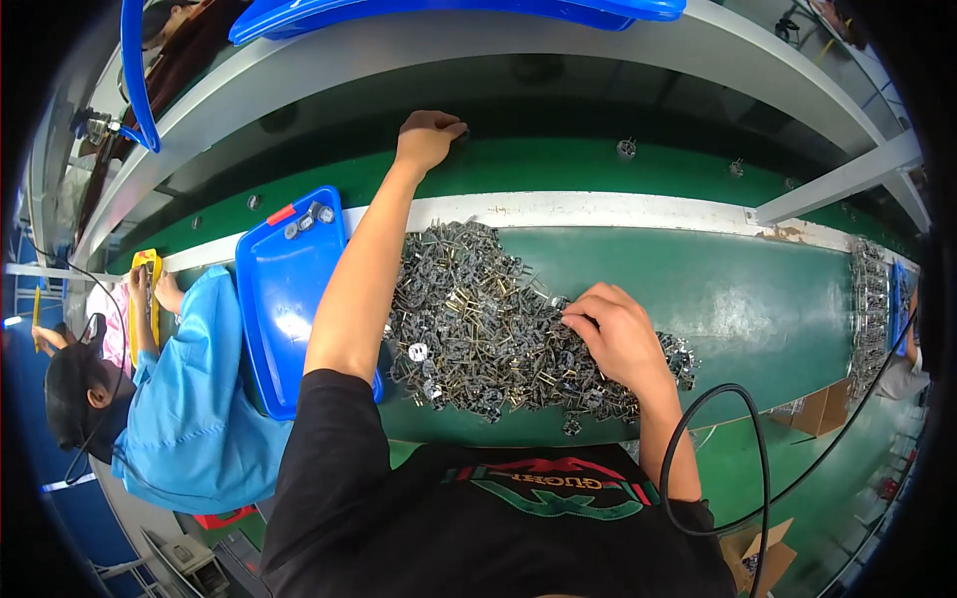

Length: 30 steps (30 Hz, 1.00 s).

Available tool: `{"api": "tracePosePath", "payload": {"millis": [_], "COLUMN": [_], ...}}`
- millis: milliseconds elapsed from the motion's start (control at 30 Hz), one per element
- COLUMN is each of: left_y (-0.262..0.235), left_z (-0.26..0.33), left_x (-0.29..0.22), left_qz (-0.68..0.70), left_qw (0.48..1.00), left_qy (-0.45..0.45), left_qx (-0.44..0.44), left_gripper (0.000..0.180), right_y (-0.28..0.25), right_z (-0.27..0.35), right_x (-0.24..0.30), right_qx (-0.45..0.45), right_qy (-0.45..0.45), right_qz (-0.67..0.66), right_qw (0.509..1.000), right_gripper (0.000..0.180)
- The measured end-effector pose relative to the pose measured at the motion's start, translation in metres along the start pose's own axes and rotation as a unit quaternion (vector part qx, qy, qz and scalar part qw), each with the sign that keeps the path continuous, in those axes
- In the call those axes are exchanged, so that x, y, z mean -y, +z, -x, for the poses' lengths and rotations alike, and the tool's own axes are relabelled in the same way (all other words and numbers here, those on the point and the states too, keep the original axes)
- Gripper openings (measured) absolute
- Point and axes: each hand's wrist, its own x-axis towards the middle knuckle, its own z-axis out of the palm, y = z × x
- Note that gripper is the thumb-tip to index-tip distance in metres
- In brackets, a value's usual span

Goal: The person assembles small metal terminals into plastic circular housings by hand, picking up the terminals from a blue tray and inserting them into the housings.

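Observation:
A big heap of small dark metal parts with brass-coloured pins (469, 319) lies on the green worktop in front of me. My right hand (620, 334) is at the right side of the heap, thumb and forefinger pinched on a small metal part (560, 302). Stretched far forward, my left hand (429, 142) is over the green conveyor belt (538, 164) beyond the white rail. Its fingers are closed, and a small dark bit shows at their tips, too little to name. A few round pale parts (418, 352) sit among the heap.
Left of the heap stands a blue tray (289, 319) with several round metal parts in its far corner. Single parts (626, 149) ride on the belt. A co-worker in blue (199, 389) sits at left. A black cable (763, 478) loops by my right forearm.

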Motion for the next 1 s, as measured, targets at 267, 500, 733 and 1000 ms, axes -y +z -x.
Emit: {"api": "tracePosePath", "payload": {"millis": [267, 500, 733, 1000], "left_y": [-0.154, -0.212, -0.216, -0.23], "left_z": [0.018, 0.055, 0.063, 0.065], "left_x": [0.091, 0.182, 0.212, 0.223], "left_qz": [-0.135, -0.342, -0.239, -0.288], "left_qw": [0.978, 0.908, 0.941, 0.91], "left_qy": [-0.043, -0.201, -0.198, -0.23], "left_qx": [-0.151, -0.138, -0.139, -0.192], "left_gripper": [0.031, 0.044, 0.038, 0.036], "right_y": [-0.004, 0.005, 0.001, 0.011], "right_z": [0.002, 0.01, 0.013, 0.009], "right_x": [-0.002, -0.01, -0.004, 0.009], "right_qx": [-0.181, -0.149, -0.135, -0.186], "right_qy": [-0.034, 0.114, 0.127, 0.121], "right_qz": [-0.139, -0.471, -0.603, -0.655], "right_qw": [0.973, 0.862, 0.776, 0.722], "right_gripper": [0.004, 0.018, 0.027, 0.02]}}
